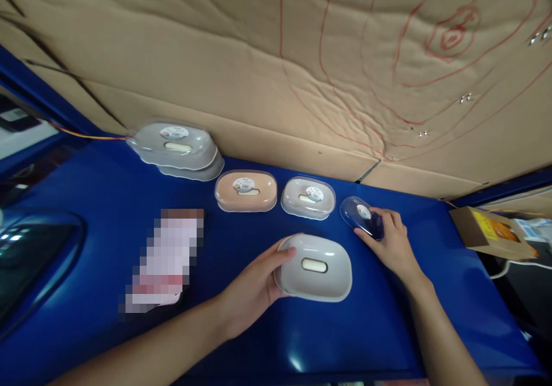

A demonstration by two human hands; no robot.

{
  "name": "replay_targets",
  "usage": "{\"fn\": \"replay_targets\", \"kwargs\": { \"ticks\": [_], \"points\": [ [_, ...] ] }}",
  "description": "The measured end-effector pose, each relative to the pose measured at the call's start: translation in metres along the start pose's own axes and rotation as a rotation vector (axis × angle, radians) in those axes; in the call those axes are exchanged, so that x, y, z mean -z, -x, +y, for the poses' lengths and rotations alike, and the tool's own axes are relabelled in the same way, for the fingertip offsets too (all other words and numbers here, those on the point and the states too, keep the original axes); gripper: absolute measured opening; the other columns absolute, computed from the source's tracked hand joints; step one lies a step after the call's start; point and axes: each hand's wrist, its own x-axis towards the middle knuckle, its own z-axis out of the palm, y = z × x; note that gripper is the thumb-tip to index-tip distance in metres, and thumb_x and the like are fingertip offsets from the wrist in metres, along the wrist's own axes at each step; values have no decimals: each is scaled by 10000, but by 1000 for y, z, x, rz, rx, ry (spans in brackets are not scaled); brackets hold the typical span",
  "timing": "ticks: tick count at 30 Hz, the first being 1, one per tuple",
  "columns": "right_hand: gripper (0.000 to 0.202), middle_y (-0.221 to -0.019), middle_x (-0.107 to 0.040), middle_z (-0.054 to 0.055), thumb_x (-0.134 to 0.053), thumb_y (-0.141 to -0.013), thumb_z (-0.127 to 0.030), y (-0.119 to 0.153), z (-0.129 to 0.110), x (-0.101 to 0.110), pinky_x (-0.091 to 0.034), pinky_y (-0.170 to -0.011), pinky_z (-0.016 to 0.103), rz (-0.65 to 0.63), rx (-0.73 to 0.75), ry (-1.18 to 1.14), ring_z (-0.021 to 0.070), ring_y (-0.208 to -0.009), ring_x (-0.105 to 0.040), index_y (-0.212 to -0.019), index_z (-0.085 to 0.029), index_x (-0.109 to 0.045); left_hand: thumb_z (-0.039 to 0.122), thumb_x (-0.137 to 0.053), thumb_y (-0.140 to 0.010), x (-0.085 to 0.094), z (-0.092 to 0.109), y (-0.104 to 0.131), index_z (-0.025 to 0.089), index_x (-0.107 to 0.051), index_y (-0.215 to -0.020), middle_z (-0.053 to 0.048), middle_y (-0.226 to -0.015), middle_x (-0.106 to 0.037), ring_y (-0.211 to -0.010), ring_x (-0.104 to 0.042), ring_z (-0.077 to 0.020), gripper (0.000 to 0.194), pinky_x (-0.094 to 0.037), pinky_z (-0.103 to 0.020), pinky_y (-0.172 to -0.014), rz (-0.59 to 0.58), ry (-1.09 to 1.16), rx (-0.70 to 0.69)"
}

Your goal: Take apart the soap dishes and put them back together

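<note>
My left hand (259, 282) grips the left end of a grey soap dish (332, 282), thumb over the rim. The dish has rounded corners, and an oval cream-coloured piece sits in the middle of its floor. To its right, my right hand (394, 239) holds a clear plastic lid (351, 210) with a round white label, thumb and fingers around its right end. The lid is on or just above the blue table; I cannot tell which. Behind the dish are a lidded grey soap box (323, 209) and a lidded peach soap box (265, 191).
Stacked grey soap boxes (194, 159) stand at the back left. A blurred-out flat pinkish object (172, 248) lies left on the blue table (241, 351). A cardboard wall (224, 75) with red lines borders the back. An open carton (491, 233) sits at the right edge.
</note>
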Motion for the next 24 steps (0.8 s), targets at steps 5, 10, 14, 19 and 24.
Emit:
{"fn": "replay_targets", "kwargs": {
  "ticks": [5, 10, 14, 19, 24],
  "points": [
    [520, -1255, -615, 127, -517, -1025, -628, 15, -32, 4, -606, -912, 467, 68, 10, -297, 294, -1126, -669, -1385, -254, -531, 518, -668, -990, 1, -2, -4, 220, -647, -1384, -109, -1291, -733, -1170, -665, -275, 495, -554, -370, -935, 21, -9, -17],
    [702, -1482, -513, 159, -668, -943, -637, 44, -85, 2, -534, -1087, 531, -219, 449, -231, 366, -1363, -545, -1508, -274, -465, 590, -648, -980, 0, -4, -5, 224, -655, -1358, -118, -1330, -715, -1236, -644, -306, 526, -543, -395, -966, -3, -46, -36],
    [735, -1491, -479, 175, -720, -932, -583, 53, -103, -5, -524, -1093, 561, -170, 596, -223, 380, -1397, -498, -1519, -247, -431, 512, -784, -901, 1, -4, -4, 265, -666, -1322, -82, -1320, -716, -1230, -643, -287, 502, -526, -344, -944, 1, -134, -87],
    [703, -1469, -466, 183, -737, -926, -556, 53, -99, -6, -507, -1102, 576, -91, 627, -206, 388, -1412, -459, -1471, -198, -476, 520, -781, -901, 3, -2, -2, 305, -606, -1396, -65, -1367, -684, -1249, -617, -273, 568, -497, -331, -934, -14, -186, -73],
    [689, -1455, -458, 183, -726, -927, -582, 55, -99, -7, -517, -1092, 565, -103, 622, -220, 380, -1397, -461, -1442, -191, -489, 514, -753, -926, 3, -3, -2, 296, -578, -1421, -76, -1402, -661, -1272, -595, -277, 569, -471, -353, -974, -27, -199, -66]
  ]
}}
